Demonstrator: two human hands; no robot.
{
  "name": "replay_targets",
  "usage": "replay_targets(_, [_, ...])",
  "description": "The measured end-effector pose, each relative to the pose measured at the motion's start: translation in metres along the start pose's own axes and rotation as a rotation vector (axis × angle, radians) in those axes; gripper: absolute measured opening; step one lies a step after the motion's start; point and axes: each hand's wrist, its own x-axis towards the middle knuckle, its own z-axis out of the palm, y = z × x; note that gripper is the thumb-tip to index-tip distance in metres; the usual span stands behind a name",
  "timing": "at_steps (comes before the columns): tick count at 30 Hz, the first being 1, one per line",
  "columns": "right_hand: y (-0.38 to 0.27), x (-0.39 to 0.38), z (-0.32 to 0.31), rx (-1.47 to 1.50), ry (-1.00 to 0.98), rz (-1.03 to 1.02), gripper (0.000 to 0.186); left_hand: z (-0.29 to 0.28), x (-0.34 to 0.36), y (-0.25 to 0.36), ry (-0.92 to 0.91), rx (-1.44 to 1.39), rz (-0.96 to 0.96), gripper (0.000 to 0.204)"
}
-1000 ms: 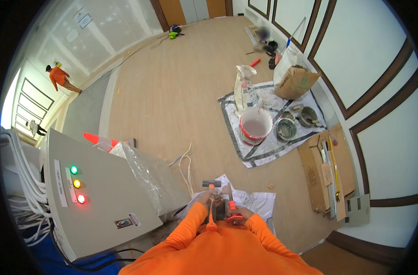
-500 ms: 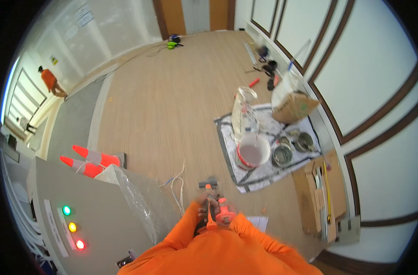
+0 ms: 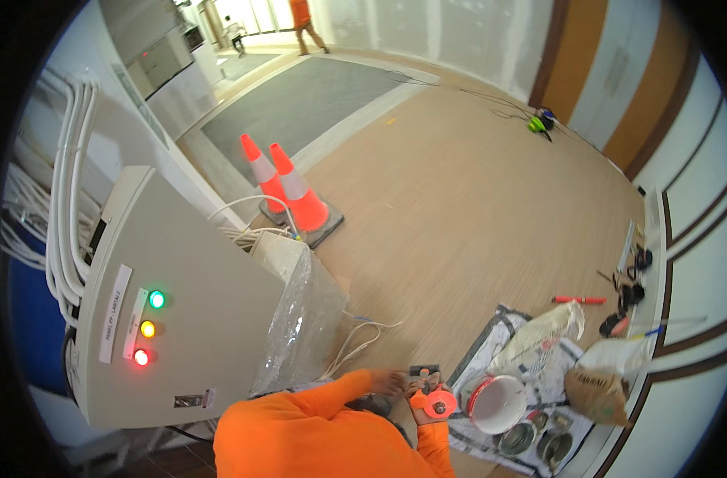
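Note:
My right hand [image 3: 418, 401] is closed round an orange tool [image 3: 438, 404] with a round part and a grey centre, held in front of my body. A dark grey flat piece [image 3: 425, 370] sits just beyond it; whether the two are joined I cannot tell. My left hand [image 3: 388, 382] is beside the tool on its left, apart from it, fingers loosely stretched and a little blurred. Both arms wear orange sleeves. To the right of my hands, a white bucket [image 3: 497, 404] with a red outer wall stands on a sheet [image 3: 469, 432].
At left stands a grey electrical cabinet [image 3: 196, 311] with lit lamps, beside plastic wrapping [image 3: 300, 319]. Two traffic cones [image 3: 304, 203] are behind it. A loose cable [image 3: 351, 342] lies on the floor. Sacks [image 3: 599, 390] and metal pots [image 3: 516, 438] are at right. A person [image 3: 302, 24] walks far off.
My view has swung left, so the cabinet and cones fill more of it. My left hand has come away from the orange tool, which stays in my right hand.

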Motion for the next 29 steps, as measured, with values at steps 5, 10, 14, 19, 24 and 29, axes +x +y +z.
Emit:
replay_targets(5, [-0.052,0.034,0.019,-0.155,-0.012,0.013,0.043,-0.096,-0.122,-0.054,0.796,0.494,-0.398,0.036])
replay_targets(10, [-0.098,0.046,0.018,-0.363,-0.021,-0.037,0.031,-0.087,-0.179,-0.030,0.834,0.679,-1.159,0.038])
replay_targets(14, [-0.157,0.055,0.010,-0.281,0.073,-0.140,0.019,-0.069,-0.144,-0.016,0.734,0.464,-1.015,0.038])
replay_targets(19, [-0.241,0.076,0.006,-0.016,0.160,-0.157,0.004,-0.057,-0.016,0.053,0.761,0.187,-0.463,0.025])
replay_targets(24, [-0.335,0.159,-0.029,-0.365,0.525,-0.068,0.025,0.098,0.076,0.207,0.833,-0.173,-0.199,0.022])
replay_targets(29, [-0.456,0.273,-0.074,-0.744,0.717,-0.035,0.029,0.077,-0.008,0.155,0.981,0.582,-0.600,0.031])
